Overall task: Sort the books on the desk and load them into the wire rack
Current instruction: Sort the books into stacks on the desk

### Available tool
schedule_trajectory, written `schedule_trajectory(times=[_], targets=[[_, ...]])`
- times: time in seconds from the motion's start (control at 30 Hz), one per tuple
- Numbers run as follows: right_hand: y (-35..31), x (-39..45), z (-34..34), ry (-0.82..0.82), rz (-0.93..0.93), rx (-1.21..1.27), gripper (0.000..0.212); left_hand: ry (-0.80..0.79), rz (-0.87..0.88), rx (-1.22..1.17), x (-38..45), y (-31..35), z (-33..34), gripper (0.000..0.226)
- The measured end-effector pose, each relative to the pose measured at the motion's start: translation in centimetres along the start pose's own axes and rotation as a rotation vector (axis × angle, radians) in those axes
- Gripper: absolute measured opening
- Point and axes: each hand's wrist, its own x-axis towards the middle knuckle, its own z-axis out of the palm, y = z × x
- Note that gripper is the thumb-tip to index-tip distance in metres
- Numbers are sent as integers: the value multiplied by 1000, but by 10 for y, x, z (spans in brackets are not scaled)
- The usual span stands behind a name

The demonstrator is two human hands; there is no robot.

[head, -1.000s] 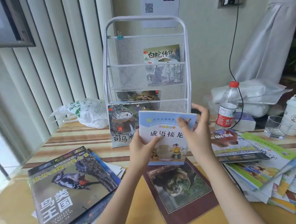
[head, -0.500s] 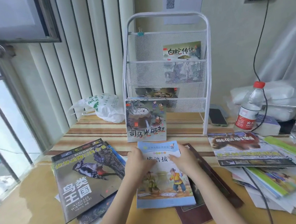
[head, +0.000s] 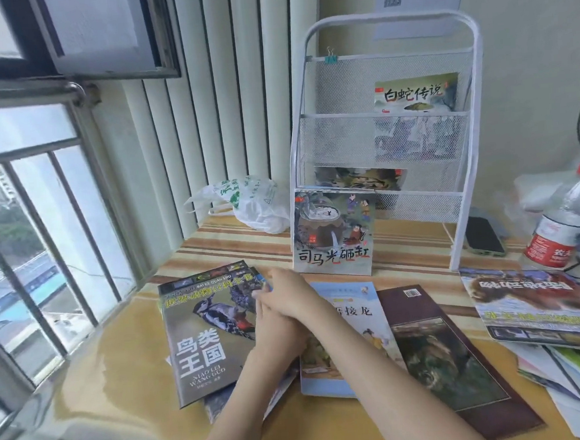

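Both hands have left the light-blue idiom picture book (head: 352,322), now flat mid-desk beside the white wire rack (head: 389,137); right hand (head: 289,297) overlaps left hand (head: 275,330) at the grey woodpecker book (head: 203,329), grip unclear.

The table (head: 125,338) has a glossy yellow top with a striped cloth along its back. Lying flat on it near the front are a bird book (head: 203,332) on a small stack, a pale blue book (head: 354,325) and a dark brown book (head: 452,356). A loose heap of books (head: 542,308) fills the right side. At the back stand the wire rack (head: 392,137), a plastic bag (head: 246,205), what looks like a phone (head: 483,237) and a water bottle (head: 563,221).
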Motion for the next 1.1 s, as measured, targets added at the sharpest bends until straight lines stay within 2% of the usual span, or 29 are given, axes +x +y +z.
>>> schedule_trajectory(times=[0.1,0.23,0.3,0.33,0.4,0.47,0.5,0.57,0.67,0.73,0.9,1.03,1.1], targets=[[-5,18,4,-148,130,3,76,121,-18,-257,-6,-9,-2,37],[0,31,5,-149,188,45,67,481,-39,-629,-21,-33,-20,25],[3,32,9,-125,197,-27,70,606,-128,-676,-25,-48,-30,25],[4,33,12,-126,208,-44,76,652,-200,-613,-21,-54,-34,25],[7,36,14,-140,231,-1,81,579,-418,-453,-14,-70,-38,39],[11,40,12,-128,267,111,80,425,-556,-477,-10,-90,-42,66],[14,42,11,-114,285,177,79,387,-578,-538,-8,-100,-42,72],[18,42,12,-51,312,304,72,379,-533,-663,-3,-117,-38,66],[26,40,16,129,357,474,45,492,-470,-842,-2,-129,-32,53],[31,36,16,211,359,530,42,565,-460,-1079,-3,-136,-30,54],[41,29,13,220,222,513,37,595,-299,-1489,-4,-141,-31,53],[42,25,11,189,145,546,44,623,-266,-1541,0,-139,-31,48],[43,23,11,194,124,529,48,632,-273,-1476,4,-140,-29,47]])
